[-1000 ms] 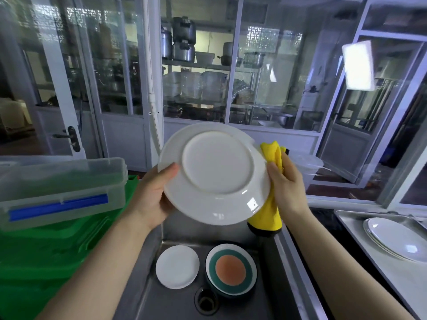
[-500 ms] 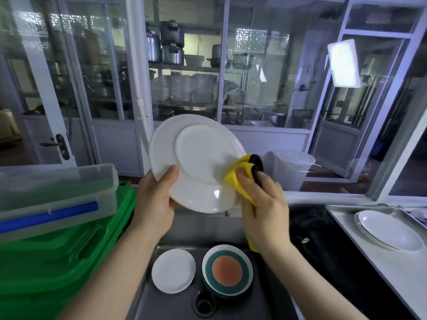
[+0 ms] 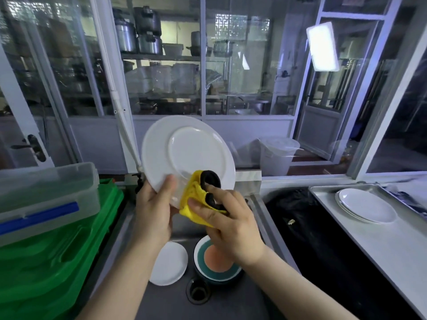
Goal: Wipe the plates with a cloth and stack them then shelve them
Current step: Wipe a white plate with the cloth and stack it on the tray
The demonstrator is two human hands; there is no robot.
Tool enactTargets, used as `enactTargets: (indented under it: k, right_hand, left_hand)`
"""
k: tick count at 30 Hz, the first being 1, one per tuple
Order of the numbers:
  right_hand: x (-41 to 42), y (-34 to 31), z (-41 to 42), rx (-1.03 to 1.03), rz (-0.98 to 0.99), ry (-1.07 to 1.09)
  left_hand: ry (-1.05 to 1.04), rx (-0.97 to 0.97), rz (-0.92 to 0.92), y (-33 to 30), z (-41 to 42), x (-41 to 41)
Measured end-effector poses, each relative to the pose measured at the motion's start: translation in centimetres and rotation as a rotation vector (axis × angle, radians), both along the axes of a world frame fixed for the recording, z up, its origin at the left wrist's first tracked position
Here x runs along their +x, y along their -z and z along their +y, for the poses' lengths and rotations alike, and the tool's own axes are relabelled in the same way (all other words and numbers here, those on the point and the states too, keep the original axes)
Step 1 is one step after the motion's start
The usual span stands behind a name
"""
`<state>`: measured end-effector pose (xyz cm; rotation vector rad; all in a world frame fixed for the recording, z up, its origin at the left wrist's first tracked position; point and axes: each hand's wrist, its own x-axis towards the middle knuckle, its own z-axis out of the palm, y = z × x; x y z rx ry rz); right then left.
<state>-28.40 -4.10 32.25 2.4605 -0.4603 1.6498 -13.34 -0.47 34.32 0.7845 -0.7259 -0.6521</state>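
Note:
My left hand [image 3: 154, 209] grips the lower left rim of a large white plate [image 3: 187, 153], held upright over the sink with its underside facing me. My right hand [image 3: 228, 222] holds a yellow cloth with black trim [image 3: 196, 199] and presses it against the plate's lower edge. In the sink [image 3: 231, 303] below lie a small white plate [image 3: 168, 263] and a teal-rimmed plate with an orange centre [image 3: 216, 262]. A stack of white plates [image 3: 366, 205] rests on a metal tray [image 3: 323, 190] at the right.
Green crates [image 3: 53, 262] with a clear lidded box [image 3: 46, 199] on top stand at my left. A dark bin [image 3: 312, 227] sits between the sink and the steel counter [image 3: 381, 250]. Glass partitions [image 3: 242, 65] rise behind the sink. The drain [image 3: 198, 291] is near the front.
My right hand with the cloth has moved from the plate's right edge down across its underside to the lower edge. The plate has tilted slightly and stays in my left hand.

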Motion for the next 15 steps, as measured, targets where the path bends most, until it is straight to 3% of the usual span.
enactTargets:
  k: [6, 11, 15]
  right_hand:
    - [-3.5, 1.6, -2.4, 0.004, 0.014, 0.128]
    - [-4.7, 2.0, -3.9, 0.177, 0.002, 0.238]
    - [-5.2, 1.7, -4.4, 0.442, 0.04, 0.272]
  left_hand:
    - [0.058, 0.079, -0.015, 1.3, -0.2, -0.1]
    - [0.077, 0.14, -0.044, 2.6, -0.3, 0.4]
    - [0.063, 0.241, -0.255, 3.2, 0.4, -0.3]
